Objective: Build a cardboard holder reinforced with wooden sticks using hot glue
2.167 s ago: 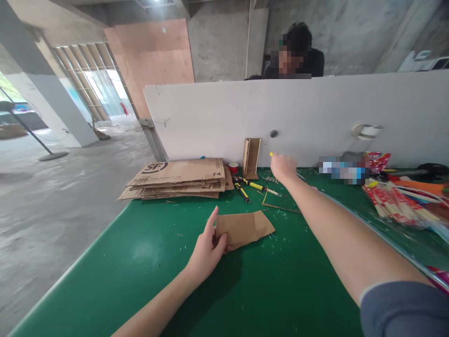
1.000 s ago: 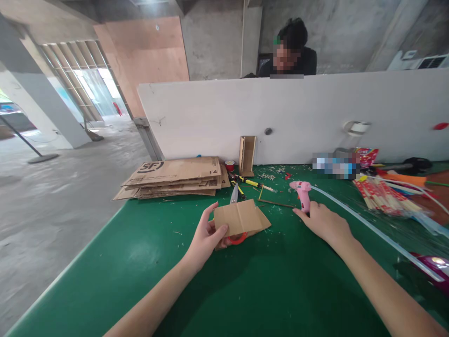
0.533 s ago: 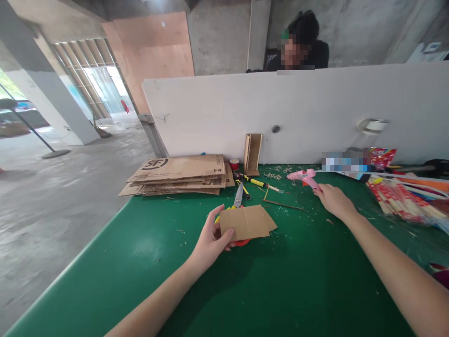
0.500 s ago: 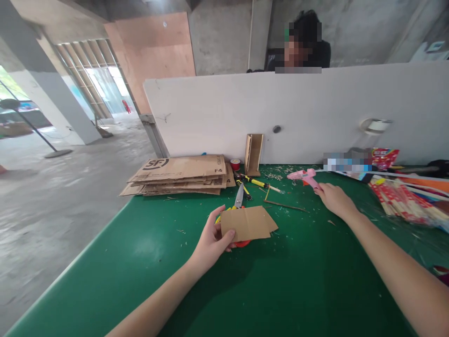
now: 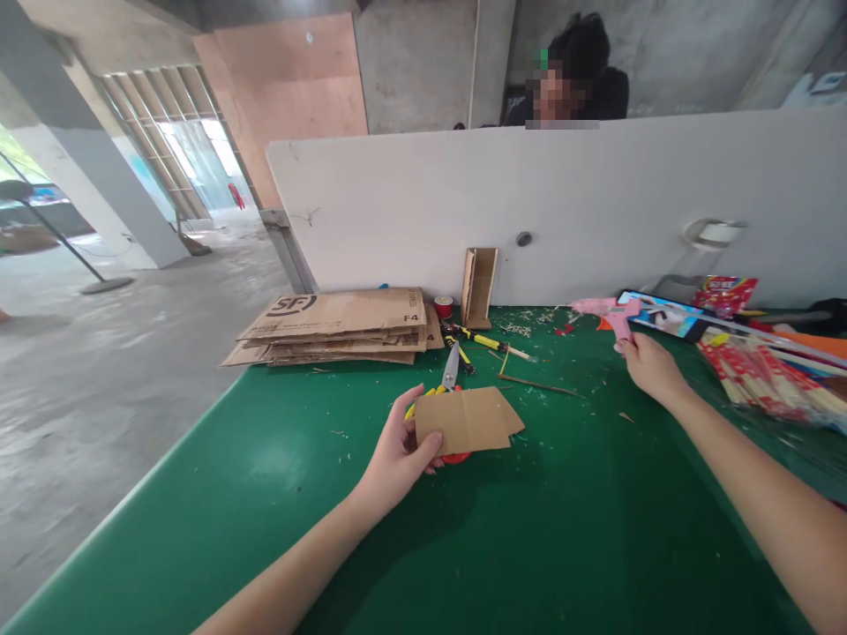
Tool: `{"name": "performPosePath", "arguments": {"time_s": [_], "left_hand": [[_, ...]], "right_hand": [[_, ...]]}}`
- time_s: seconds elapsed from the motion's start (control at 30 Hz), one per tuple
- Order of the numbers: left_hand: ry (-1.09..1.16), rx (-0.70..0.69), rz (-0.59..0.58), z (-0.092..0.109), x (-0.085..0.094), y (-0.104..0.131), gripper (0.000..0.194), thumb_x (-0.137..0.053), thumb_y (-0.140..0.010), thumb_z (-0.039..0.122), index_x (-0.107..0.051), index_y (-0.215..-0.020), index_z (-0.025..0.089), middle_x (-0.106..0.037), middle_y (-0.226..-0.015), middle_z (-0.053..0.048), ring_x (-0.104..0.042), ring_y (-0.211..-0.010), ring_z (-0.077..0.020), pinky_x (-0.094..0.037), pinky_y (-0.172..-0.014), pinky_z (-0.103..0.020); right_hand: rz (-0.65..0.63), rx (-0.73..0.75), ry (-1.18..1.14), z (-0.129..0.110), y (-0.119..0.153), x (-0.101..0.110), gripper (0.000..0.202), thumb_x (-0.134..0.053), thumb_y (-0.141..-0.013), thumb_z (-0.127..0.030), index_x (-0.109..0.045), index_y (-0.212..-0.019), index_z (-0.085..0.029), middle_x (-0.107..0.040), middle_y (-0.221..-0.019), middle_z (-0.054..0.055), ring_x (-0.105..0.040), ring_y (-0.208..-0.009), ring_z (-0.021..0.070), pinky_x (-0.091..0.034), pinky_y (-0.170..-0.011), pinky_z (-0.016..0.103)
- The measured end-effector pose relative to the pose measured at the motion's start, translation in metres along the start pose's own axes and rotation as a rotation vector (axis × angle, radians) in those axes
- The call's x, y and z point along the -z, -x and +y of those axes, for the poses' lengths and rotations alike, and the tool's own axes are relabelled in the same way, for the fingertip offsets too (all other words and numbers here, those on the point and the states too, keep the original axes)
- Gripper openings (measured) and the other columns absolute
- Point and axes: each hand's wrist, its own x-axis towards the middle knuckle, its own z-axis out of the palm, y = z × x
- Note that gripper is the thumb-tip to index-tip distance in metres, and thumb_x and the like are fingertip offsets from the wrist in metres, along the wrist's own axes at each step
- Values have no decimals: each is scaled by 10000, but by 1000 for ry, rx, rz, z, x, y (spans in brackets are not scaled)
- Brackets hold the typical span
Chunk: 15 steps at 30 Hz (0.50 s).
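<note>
My left hand [image 5: 401,450] is closed on the left end of some small cardboard pieces [image 5: 467,422], thumb on top. Under and behind them lie scissors [image 5: 451,369] with grey blades; yellow and red handle parts peek out. My right hand [image 5: 652,366] grips the handle of a pink glue gun [image 5: 612,313], raised at the right with its nozzle pointing left. A clear glue stick runs out behind the gun to the right. Yellow-and-black tools [image 5: 483,341] rest beyond the scissors.
Flattened cardboard [image 5: 344,317] is stacked at the back left. A folded cardboard channel [image 5: 477,287] leans on the white partition [image 5: 397,212], near a red spool [image 5: 443,307]. Packaged sticks [image 5: 768,375] and a phone [image 5: 662,313] lie right. A person [image 5: 575,75] is behind the partition.
My right hand has moved right with the glue gun, which now appears higher and further from the scraps. My left hand and the cardboard pieces have hardly moved.
</note>
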Motion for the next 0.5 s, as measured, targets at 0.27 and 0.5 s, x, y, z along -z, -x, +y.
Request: {"name": "performPosePath", "arguments": {"time_s": [0.27,0.5], "left_hand": [[-646,-27,5,7,7,2,626,-448,-879,358,-213,-1438,204,-629,-896,-70,-604,-735,-195,-498,-639,-327],[-1169,-226,241,34,35,3,713,-440,-878,504,-178,-1465,198,-509,-1175,-146,-621,-844,-239,-527,-685,-400]], "right_hand": [[76,-68,-139,-4,18,1,155,-366,-886,-281,-486,-866,-185,-633,-891,129,-564,-850,225,-384,-756,291],[147,-107,-225,-5,24,5,171,-363,-859,-298,-486,-905,-187,-643,-840,130,-589,-849,243,-406,-790,314]]}}
